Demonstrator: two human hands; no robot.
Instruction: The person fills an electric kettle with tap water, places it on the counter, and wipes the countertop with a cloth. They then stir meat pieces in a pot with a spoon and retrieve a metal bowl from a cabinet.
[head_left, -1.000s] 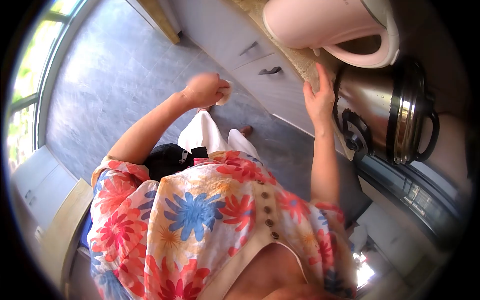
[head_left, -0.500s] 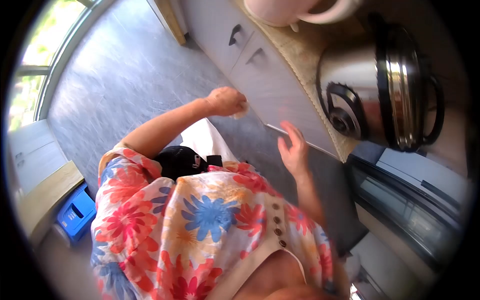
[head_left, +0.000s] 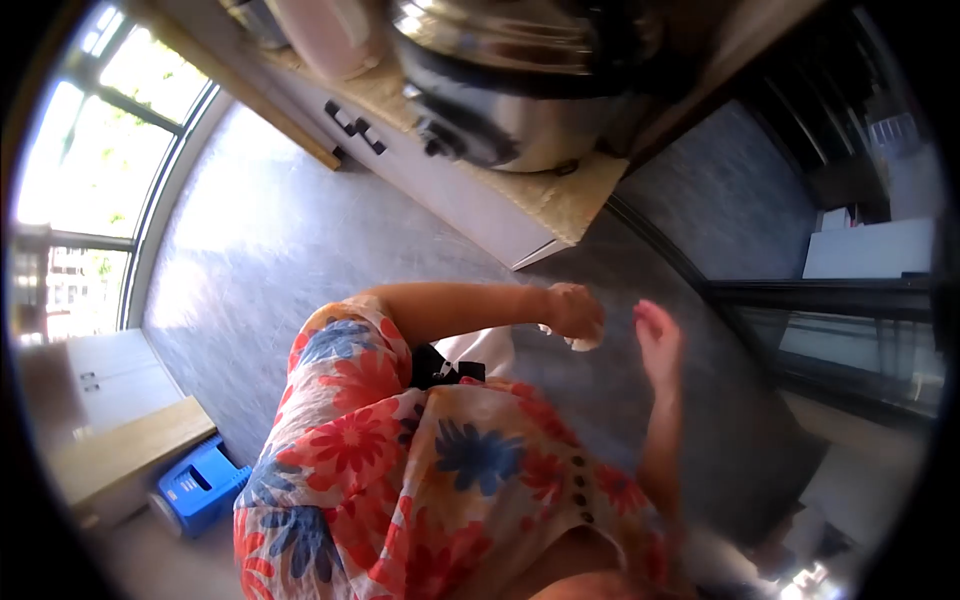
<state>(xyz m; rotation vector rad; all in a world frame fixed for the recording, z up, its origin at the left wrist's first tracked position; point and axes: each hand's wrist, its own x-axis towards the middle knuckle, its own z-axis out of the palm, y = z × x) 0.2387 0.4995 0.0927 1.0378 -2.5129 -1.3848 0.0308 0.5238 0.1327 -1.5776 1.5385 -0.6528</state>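
Daylight floods the window (head_left: 120, 170) at left, its panes dark-framed, and glares on the grey floor (head_left: 270, 250) nearby. Above, a pale cabinet (head_left: 450, 200) has dark handles. Lower left, a white cupboard (head_left: 125, 370) adjoins a wooden ledge (head_left: 130, 452). Dark-framed glass (head_left: 860, 355) stands at right.

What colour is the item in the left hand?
Whitish; the item shows best in the head view.

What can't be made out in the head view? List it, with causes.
All in the head view:
- White item in the left hand: mostly hidden by the grip.
- Pink kettle: cut off by the top edge.
- Steel pot: partly cut off there too.
- Blue object: markings too small to read.
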